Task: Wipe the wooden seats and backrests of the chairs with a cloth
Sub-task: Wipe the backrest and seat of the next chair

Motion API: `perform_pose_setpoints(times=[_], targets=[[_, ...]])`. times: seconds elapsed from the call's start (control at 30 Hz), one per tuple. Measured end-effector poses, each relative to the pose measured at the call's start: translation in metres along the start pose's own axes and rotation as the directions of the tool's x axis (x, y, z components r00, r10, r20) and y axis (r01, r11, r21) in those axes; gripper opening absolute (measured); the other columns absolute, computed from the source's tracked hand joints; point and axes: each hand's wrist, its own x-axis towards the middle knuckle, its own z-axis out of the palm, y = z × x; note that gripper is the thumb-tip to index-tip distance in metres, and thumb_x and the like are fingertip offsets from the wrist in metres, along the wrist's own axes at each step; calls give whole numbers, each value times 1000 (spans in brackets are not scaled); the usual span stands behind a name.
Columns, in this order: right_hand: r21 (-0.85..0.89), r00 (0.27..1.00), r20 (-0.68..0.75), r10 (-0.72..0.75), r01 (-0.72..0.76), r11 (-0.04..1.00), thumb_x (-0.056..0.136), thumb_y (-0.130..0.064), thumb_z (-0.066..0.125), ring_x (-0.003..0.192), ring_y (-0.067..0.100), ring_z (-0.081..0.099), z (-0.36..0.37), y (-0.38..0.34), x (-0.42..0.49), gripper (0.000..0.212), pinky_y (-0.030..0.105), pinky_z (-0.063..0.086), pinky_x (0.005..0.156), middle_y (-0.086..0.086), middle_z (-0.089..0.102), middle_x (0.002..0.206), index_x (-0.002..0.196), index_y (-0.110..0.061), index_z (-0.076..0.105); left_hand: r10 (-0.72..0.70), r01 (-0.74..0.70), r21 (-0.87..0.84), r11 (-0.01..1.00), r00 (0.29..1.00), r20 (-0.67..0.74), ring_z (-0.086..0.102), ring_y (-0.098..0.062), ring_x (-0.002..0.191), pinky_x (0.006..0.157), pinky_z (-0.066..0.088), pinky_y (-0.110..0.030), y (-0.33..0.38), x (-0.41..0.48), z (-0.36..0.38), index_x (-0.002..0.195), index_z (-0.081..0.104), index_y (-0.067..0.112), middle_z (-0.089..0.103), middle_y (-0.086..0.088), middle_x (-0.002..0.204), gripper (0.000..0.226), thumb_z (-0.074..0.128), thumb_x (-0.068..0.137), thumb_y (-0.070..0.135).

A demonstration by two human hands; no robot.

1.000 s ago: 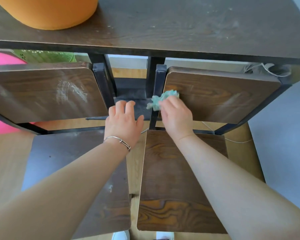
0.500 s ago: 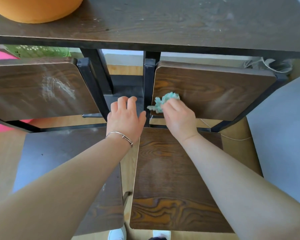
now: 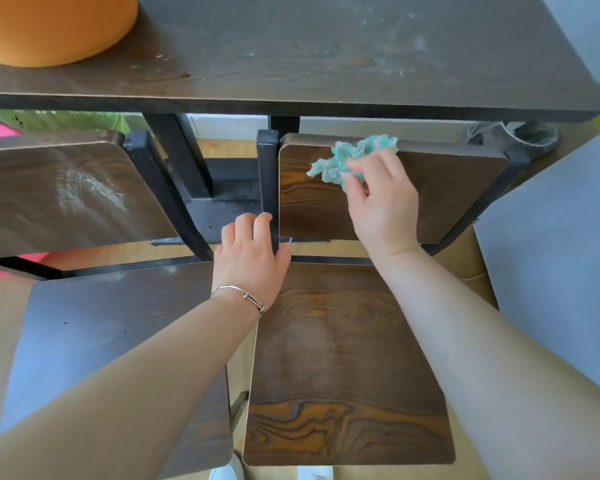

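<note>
Two dark wooden chairs stand side by side, tucked against a table. My right hand (image 3: pixel 378 199) pinches a crumpled teal cloth (image 3: pixel 347 157) and holds it against the upper left part of the right chair's backrest (image 3: pixel 447 195). My left hand (image 3: pixel 252 258) grips the black metal post (image 3: pixel 269 188) at the left edge of that backrest, thumb on the right side. The right chair's seat (image 3: pixel 347 375) lies below my arms. The left chair's backrest (image 3: pixel 66 195) carries a whitish smear, and its seat (image 3: pixel 111 327) looks dusty.
A dark wooden tabletop (image 3: pixel 326 53) overhangs the backrests, with an orange round object (image 3: pixel 52 26) at its left. A white cord (image 3: pixel 492 133) hangs at the right chair's top corner. A grey surface (image 3: pixel 561 254) lies to the right. Pink and green things show behind the left chair.
My right hand has carried the cloth up and to the right, from the backrest's lower left edge to its upper part. My left hand stays at the post.
</note>
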Motion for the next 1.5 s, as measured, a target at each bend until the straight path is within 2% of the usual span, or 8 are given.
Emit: perform_pose_setpoints(times=[0.23,0.57,0.7,0.83,0.93,1.1,1.27,1.5], targets=[[-8,999,-12,-33,33,999,95,-18,60,91,20,64,8,14,-17,15,24,53,71,10,64,98,97,-5,68,23,-23,0,1000,1000,-7,39,-27,122,95,43,-41,13,0,5,141,33,22,41,-4,138,54,42,96,49],[-175,916,386,-113,193,966,80,-4,74,76,20,56,46,54,-97,15,27,46,53,4,58,85,91,-10,67,9,-9,-12,1000,1000,30,38,-27,122,95,43,-41,15,-4,28,141,33,21,41,-4,136,54,41,96,49],[-118,966,258,-30,63,991,87,-9,67,82,23,59,18,53,-69,3,31,53,65,6,61,89,89,-8,67,34,-33,-17,999,999,32,38,-26,122,95,43,-40,26,-8,26,141,33,23,40,-3,137,53,41,95,49],[-6,993,-24,112,-112,994,93,-17,62,92,15,61,-27,52,-16,12,15,46,72,6,63,100,97,-8,68,58,-57,-34,998,998,26,38,-26,122,93,44,-40,42,-5,21,141,33,23,40,-3,137,52,42,95,47],[11,990,-90,109,-109,994,94,-20,63,96,12,61,-43,56,-1,14,8,44,73,7,64,102,97,-8,67,75,-74,-49,996,997,15,37,-26,122,94,43,-40,51,-2,20,141,33,22,40,-3,137,52,43,95,46],[-37,996,53,71,-69,997,95,-17,59,91,17,60,-21,82,-44,14,19,47,73,7,62,97,93,-6,66,85,-84,-40,996,996,24,36,-25,125,97,43,-41,56,1,26,141,32,23,40,-3,138,53,41,96,48],[-149,933,287,217,-180,972,94,-20,59,86,17,60,11,110,-112,12,33,57,71,2,61,97,94,-10,67,80,-78,-26,997,995,54,37,-26,125,96,44,-41,54,0,37,141,33,23,40,-3,138,53,40,96,50],[-15,921,226,318,-323,946,93,-25,63,90,12,58,-11,105,-90,12,25,53,73,-2,60,99,94,-13,63,109,-107,-31,994,990,89,35,-26,127,101,41,-41,66,-3,38,143,30,24,38,-3,140,55,39,96,50]])
